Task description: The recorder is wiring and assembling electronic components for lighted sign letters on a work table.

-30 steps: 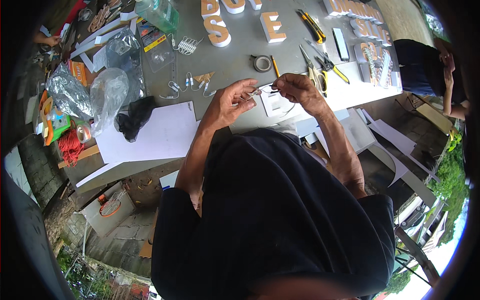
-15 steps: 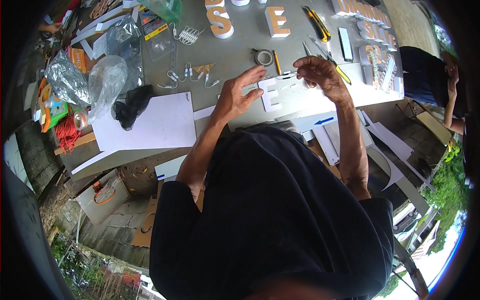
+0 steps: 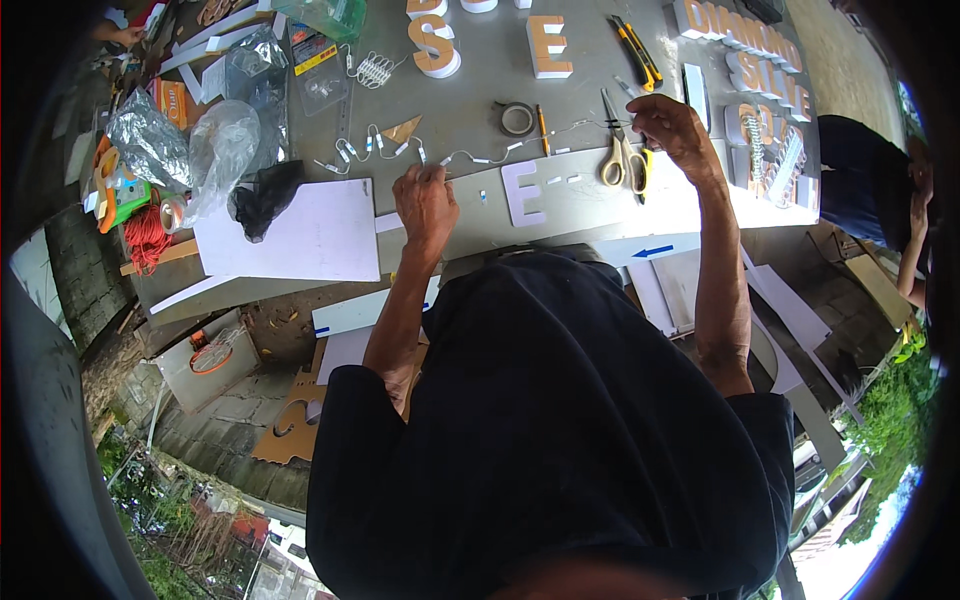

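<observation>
A string of small white LED modules (image 3: pixel 480 160) on thin wire stretches across the grey table between my hands. At its looped left part, my left hand (image 3: pixel 427 205) has its fingers curled in and closed on the string. My right hand (image 3: pixel 678 135) is raised farther right, thumb and fingers pinching the wire's thin end. Below the string lies a flat white letter E (image 3: pixel 523 195), with a few loose LED modules (image 3: pixel 565 180) beside it. Scissors with beige handles (image 3: pixel 624 165) lie open just left of my right hand, partly over a yellow-handled tool (image 3: pixel 645 175).
Grey tape (image 3: pixel 516 119), a pencil (image 3: pixel 543 130) and a yellow-black cutter (image 3: pixel 638 55) lie beyond the string. Block letters (image 3: pixel 550 48) stand at the back and right. Plastic bags (image 3: pixel 225 140) and a white sheet (image 3: pixel 290 230) cover the left. Another person (image 3: pixel 865 175) is at far right.
My left hand has moved left from the white E and closed. My right hand has gone up and right. The LED string now spans between them, and the scissors and loose modules show.
</observation>
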Motion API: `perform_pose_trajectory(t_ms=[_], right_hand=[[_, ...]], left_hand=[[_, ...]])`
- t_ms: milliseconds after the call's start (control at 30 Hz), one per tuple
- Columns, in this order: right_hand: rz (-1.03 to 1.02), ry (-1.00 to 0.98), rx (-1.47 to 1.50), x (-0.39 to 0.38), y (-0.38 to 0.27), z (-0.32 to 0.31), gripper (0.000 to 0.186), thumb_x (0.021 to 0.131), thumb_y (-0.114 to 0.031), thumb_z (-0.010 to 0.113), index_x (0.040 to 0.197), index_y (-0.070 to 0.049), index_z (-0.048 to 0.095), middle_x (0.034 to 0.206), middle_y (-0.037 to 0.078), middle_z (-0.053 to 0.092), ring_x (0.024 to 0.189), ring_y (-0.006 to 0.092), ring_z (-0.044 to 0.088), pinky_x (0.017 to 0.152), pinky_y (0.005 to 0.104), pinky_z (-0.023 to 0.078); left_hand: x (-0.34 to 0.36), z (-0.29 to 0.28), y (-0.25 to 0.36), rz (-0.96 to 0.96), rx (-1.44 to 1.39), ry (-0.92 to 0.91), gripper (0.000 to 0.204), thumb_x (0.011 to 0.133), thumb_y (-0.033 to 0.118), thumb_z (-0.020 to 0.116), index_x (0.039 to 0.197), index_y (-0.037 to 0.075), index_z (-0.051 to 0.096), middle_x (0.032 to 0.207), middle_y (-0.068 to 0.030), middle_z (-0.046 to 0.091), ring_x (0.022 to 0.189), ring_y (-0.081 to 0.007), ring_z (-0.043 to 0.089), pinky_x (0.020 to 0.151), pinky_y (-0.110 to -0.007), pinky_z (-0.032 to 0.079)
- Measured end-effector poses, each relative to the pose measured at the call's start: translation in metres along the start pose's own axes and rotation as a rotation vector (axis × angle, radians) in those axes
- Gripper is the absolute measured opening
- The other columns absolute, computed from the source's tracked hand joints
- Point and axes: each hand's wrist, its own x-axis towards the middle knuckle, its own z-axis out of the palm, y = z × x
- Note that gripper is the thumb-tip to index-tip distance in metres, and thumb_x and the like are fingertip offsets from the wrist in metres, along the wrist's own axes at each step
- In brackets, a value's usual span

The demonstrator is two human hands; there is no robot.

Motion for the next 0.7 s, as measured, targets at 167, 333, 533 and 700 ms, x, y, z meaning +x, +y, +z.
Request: perform_pose_trajectory(t_ms=[167, 333, 533, 700], right_hand=[[-0.118, -0.029, -0.026, 0.006, -0.001, -0.009, 0.021, 0.092, -0.01, 0.065, 0.111, -0.002, 0.07, 0.093, 0.007, 0.072, 0.081, 0.0142, 0.065, 0.074, 0.0306, 0.053], [-0.138, -0.034, -0.006, 0.014, -0.003, -0.021, 0.02, 0.093, -0.012, 0.066, 0.11, -0.005, 0.071, 0.089, 0.004, 0.07, 0.083, 0.0127, 0.066, 0.075, 0.0304, 0.053], [-0.265, -0.126, -0.022, 0.02, -0.017, -0.025, 0.019, 0.095, -0.016, 0.064, 0.111, -0.008, 0.072, 0.091, 0.004, 0.071, 0.086, 0.0125, 0.067, 0.076, 0.0314, 0.053], [-0.309, -0.103, 0.005, 0.024, -0.036, -0.029, 0.02, 0.095, -0.017, 0.067, 0.113, -0.009, 0.071, 0.093, 0.004, 0.073, 0.087, 0.0113, 0.067, 0.069, 0.0279, 0.05]], left_hand=[[0.01, -0.052, 0.077, -0.267, -0.538, -0.058, 0.015, 0.086, 0.002, 0.068, 0.1, 0.003, 0.074, 0.097, -0.01, 0.074, 0.091, -0.0237, 0.071, 0.078, -0.037, 0.055], [0.01, -0.173, 0.196, 0.644, -0.975, 0.316, 0.017, 0.083, -0.013, 0.06, 0.098, -0.005, 0.059, 0.096, -0.0183, 0.067, 0.075, -0.0245, 0.069, 0.067, -0.033, 0.056], [-0.028, -0.254, 0.303, 0.48, -0.954, 0.341, 0.011, 0.082, 0.011, 0.075, 0.086, 0.007, 0.064, 0.087, -0.0032, 0.07, 0.069, -0.0218, 0.067, 0.058, -0.03, 0.055], [0.003, -0.228, 0.287, 0.898, -0.913, 0.362, 0.015, 0.069, 0.006, 0.075, 0.081, 0.002, 0.067, 0.084, -0.008, 0.066, 0.068, -0.0172, 0.059, 0.051, -0.03, 0.043]])
